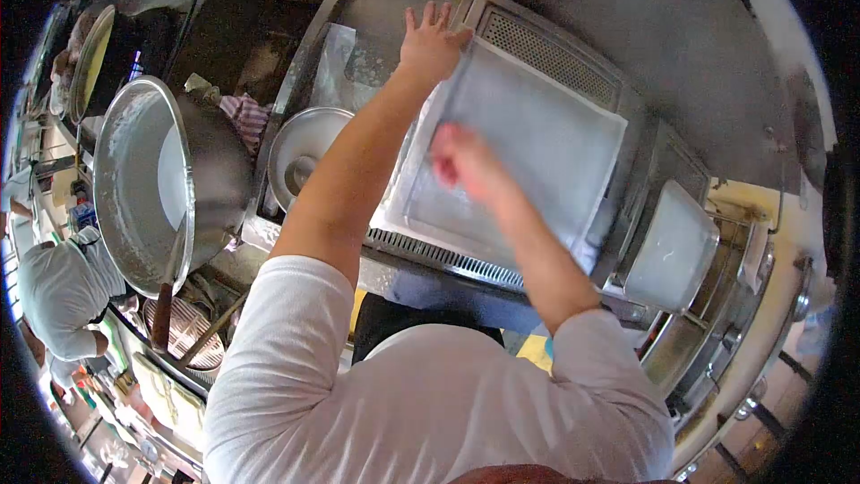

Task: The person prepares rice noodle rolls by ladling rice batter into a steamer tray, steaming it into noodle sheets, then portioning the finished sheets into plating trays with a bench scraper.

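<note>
A rectangular tray (pixel 537 157) with a pale, thin layer or cloth over it lies on the metal worktop. At its upper left corner, my left hand (pixel 434 45) rests with the fingers spread. My right hand (pixel 457 158) is over the left part of the tray, blurred by motion, with its fingers curled; whether it holds anything is hidden. Beyond the tray's far edge shows a perforated metal panel (pixel 548 45). Left of my left forearm sits a round metal bowl (pixel 305 145) with a smaller round thing inside.
A large metal pot (pixel 210 170) stands at the left, with a wooden-handled tool (pixel 163 314) at its rim. A white container (pixel 672 246) is at the right. Slats of a grate (pixel 448 260) run along the near edge. Another person (pixel 67 291) is at the far left.
</note>
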